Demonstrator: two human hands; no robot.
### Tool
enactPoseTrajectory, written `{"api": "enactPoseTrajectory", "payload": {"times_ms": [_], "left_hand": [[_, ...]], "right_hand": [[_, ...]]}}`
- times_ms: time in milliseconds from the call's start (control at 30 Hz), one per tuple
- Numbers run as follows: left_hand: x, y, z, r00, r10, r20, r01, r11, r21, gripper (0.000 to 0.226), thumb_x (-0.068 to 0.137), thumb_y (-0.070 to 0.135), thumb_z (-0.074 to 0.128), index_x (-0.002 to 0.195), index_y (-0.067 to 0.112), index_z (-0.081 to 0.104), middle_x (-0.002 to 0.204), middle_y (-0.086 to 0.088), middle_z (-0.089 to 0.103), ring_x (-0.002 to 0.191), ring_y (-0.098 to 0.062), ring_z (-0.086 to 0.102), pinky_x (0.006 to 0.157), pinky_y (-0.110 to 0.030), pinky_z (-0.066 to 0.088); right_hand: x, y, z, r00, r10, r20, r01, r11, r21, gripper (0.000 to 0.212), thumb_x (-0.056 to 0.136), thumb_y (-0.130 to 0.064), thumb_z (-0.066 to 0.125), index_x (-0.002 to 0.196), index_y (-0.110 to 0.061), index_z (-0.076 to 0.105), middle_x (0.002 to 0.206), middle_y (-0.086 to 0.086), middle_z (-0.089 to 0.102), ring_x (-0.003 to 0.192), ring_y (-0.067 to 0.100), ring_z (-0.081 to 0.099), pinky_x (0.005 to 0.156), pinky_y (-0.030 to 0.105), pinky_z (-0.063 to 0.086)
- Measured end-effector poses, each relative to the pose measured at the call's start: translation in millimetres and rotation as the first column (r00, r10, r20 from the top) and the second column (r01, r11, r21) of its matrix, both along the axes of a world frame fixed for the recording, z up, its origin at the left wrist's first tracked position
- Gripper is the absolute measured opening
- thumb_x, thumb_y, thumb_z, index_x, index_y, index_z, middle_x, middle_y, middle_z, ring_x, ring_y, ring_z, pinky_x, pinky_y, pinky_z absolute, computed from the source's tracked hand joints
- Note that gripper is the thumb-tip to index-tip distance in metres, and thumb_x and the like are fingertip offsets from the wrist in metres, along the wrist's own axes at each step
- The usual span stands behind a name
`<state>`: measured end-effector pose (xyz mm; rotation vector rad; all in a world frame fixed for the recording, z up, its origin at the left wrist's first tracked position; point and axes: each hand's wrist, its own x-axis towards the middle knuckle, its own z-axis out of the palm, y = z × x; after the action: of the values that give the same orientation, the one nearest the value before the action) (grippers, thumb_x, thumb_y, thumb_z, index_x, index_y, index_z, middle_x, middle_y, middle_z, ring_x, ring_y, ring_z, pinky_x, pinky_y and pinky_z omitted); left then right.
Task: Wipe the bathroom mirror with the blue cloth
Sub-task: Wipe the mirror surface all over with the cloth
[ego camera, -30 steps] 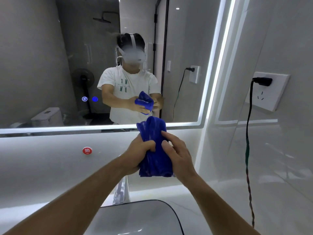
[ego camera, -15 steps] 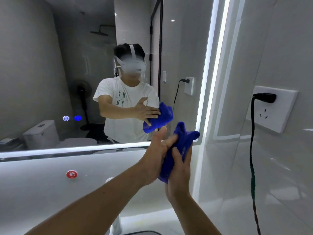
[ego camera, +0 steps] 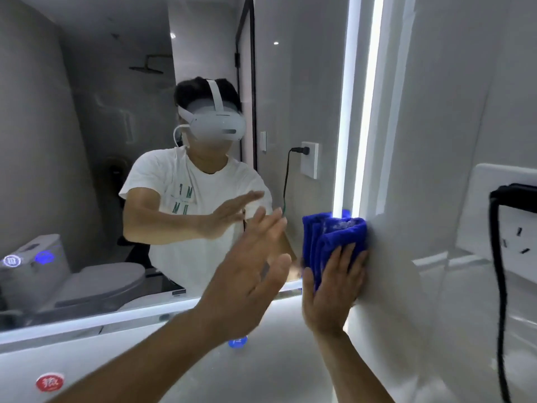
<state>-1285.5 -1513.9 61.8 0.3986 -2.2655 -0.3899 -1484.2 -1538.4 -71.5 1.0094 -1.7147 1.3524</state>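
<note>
The bathroom mirror (ego camera: 87,141) fills the left and middle of the view, with a lit strip along its right and bottom edges. The blue cloth (ego camera: 331,237) is bunched against the mirror's lower right corner, at the lit strip. My right hand (ego camera: 334,289) lies flat on the cloth from below and presses it to the glass. My left hand (ego camera: 250,269) hovers just left of the cloth with its fingers spread, off the cloth and holding nothing.
A white wall socket (ego camera: 505,216) with a black plug and hanging cable (ego camera: 499,286) sits on the right side wall. A red round sticker (ego camera: 49,382) and a blue one (ego camera: 237,341) are on the white wall below the mirror. The mirror reflects a toilet.
Both hands rose to the mirror's lower right corner. My left hand let go of the cloth and opened; my right hand now presses the cloth against the glass alone.
</note>
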Motion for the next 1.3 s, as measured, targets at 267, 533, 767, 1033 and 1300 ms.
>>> {"api": "enactPoseTrajectory", "payload": {"times_ms": [267, 533, 767, 1033, 1300], "left_hand": [[-9, -52, 9, 0.905, 0.397, 0.153, -0.261, 0.802, -0.537, 0.063, 0.099, 0.046, 0.021, 0.156, 0.019, 0.016, 0.164, 0.003, 0.0, 0.151, -0.012, -0.01, 0.123, -0.048, 0.007], [-5, -59, 10, 0.915, 0.403, -0.021, -0.282, 0.602, -0.747, 0.064, 0.096, 0.043, 0.035, 0.152, 0.012, 0.028, 0.162, -0.008, 0.019, 0.152, -0.024, 0.011, 0.121, -0.052, 0.008], [6, -56, 14, 0.926, 0.351, -0.138, -0.341, 0.624, -0.703, 0.062, 0.1, 0.043, 0.027, 0.15, 0.008, 0.032, 0.16, -0.01, 0.024, 0.151, -0.024, 0.013, 0.121, -0.053, 0.008], [16, -60, 30, 0.909, 0.383, -0.167, -0.386, 0.615, -0.688, 0.063, 0.095, 0.039, 0.036, 0.149, 0.006, 0.035, 0.16, -0.011, 0.025, 0.151, -0.024, 0.01, 0.122, -0.048, 0.002], [19, -58, 50, 0.894, 0.389, -0.222, -0.426, 0.586, -0.689, 0.064, 0.097, 0.038, 0.035, 0.151, 0.004, 0.03, 0.161, -0.011, 0.022, 0.151, -0.027, 0.013, 0.121, -0.052, 0.004]], "right_hand": [[-3, 11, -20, 0.987, -0.054, -0.151, 0.076, 0.987, 0.142, 0.079, 0.093, -0.049, 0.041, 0.156, -0.014, 0.009, 0.16, 0.01, 0.017, 0.145, 0.04, 0.02, 0.115, 0.056, 0.024], [-16, -9, 45, 0.959, -0.122, -0.255, 0.107, 0.992, -0.073, 0.069, 0.099, -0.043, 0.039, 0.156, -0.013, 0.014, 0.164, 0.007, 0.01, 0.149, 0.034, 0.018, 0.119, 0.051, 0.018], [-12, -3, -57, 0.977, -0.067, -0.201, 0.078, 0.996, 0.043, 0.068, 0.102, -0.042, 0.035, 0.157, -0.015, 0.005, 0.165, 0.003, 0.003, 0.151, 0.029, 0.009, 0.109, 0.059, 0.029], [12, -14, 88, 0.984, -0.137, -0.111, 0.128, 0.988, -0.09, 0.062, 0.106, -0.044, 0.018, 0.15, -0.002, 0.025, 0.156, 0.019, 0.027, 0.142, 0.041, 0.031, 0.111, 0.059, 0.031], [-3, -19, 178, 0.971, -0.188, -0.15, 0.161, 0.971, -0.175, 0.061, 0.103, -0.043, 0.018, 0.152, -0.008, 0.028, 0.158, 0.015, 0.028, 0.147, 0.033, 0.024, 0.117, 0.052, 0.024]]}}
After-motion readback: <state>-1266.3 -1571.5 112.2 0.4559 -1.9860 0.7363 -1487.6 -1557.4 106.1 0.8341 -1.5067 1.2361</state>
